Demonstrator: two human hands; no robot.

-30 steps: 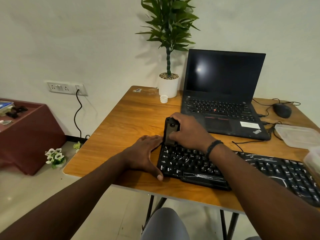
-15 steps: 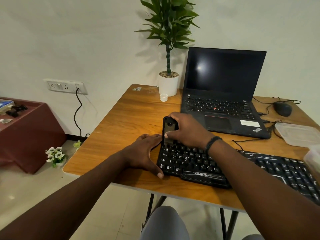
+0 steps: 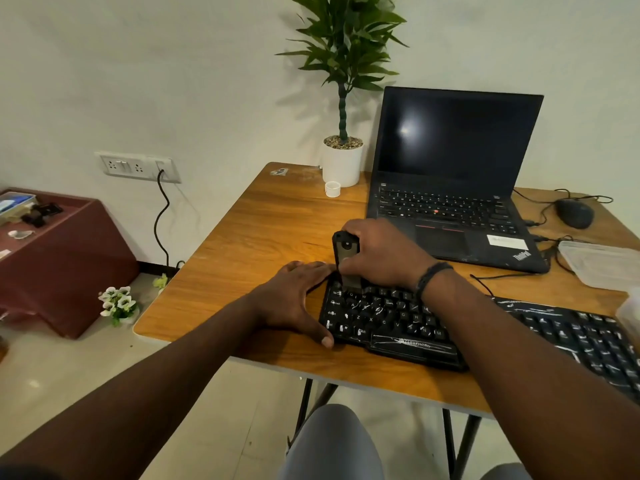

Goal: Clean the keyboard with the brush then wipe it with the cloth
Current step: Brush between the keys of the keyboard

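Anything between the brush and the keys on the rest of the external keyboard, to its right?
Only the person's own right forearm crossing above the middle of the keyboard. The right hand holds the brush at the top-left keys; the left hand steadies the left edge.

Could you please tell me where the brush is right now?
In the head view, the brush stands on the keyboard's far-left corner, gripped by the right hand, beside the left hand.

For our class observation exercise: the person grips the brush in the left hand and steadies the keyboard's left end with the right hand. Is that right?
No, the hands are swapped. In the head view the right hand grips the brush, its lower end down on the top-left keys of the keyboard, while the left hand rests flat against the keyboard's left end.
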